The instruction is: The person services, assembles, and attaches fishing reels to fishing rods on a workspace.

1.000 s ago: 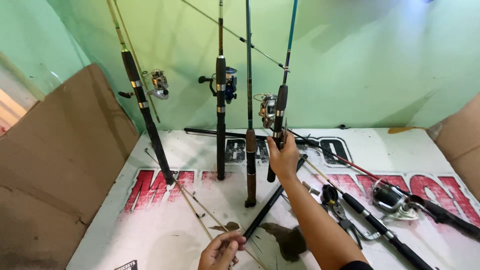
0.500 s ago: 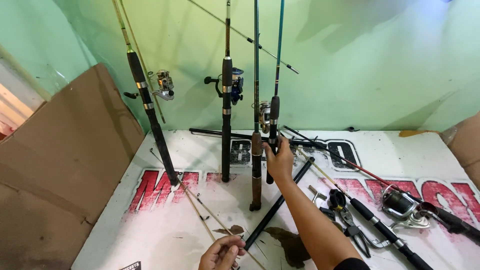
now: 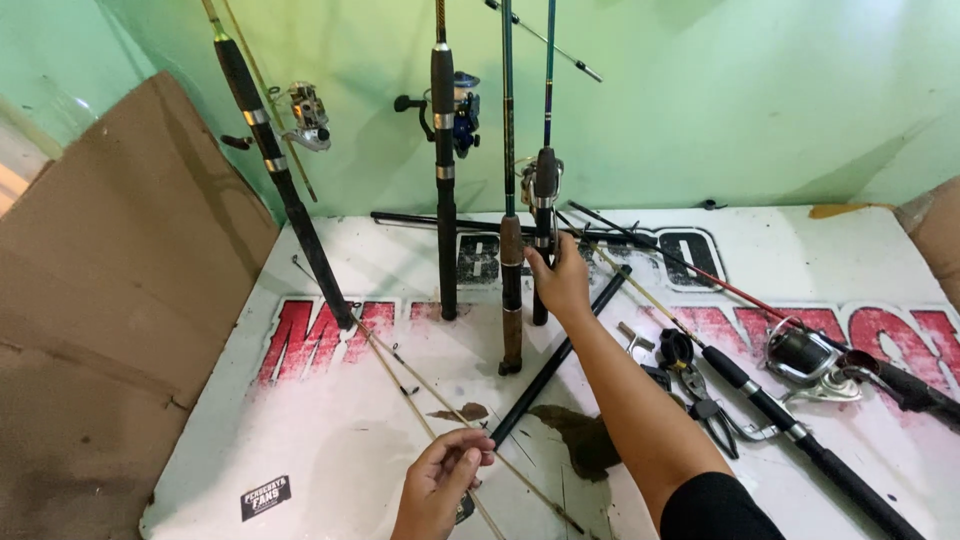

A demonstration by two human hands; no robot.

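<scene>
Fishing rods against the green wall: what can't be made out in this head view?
- Tips of the upright rods: cut off by the top edge.
- Right hand: its grip wraps a rod's handle, hiding the part beneath.
- Left hand: fingertips pinch a thin rod piece; the lower edge crops the wrist.
- Rod with reel lying at right: butt end runs off the frame.
- Small black sticker: too small to make out.
</scene>
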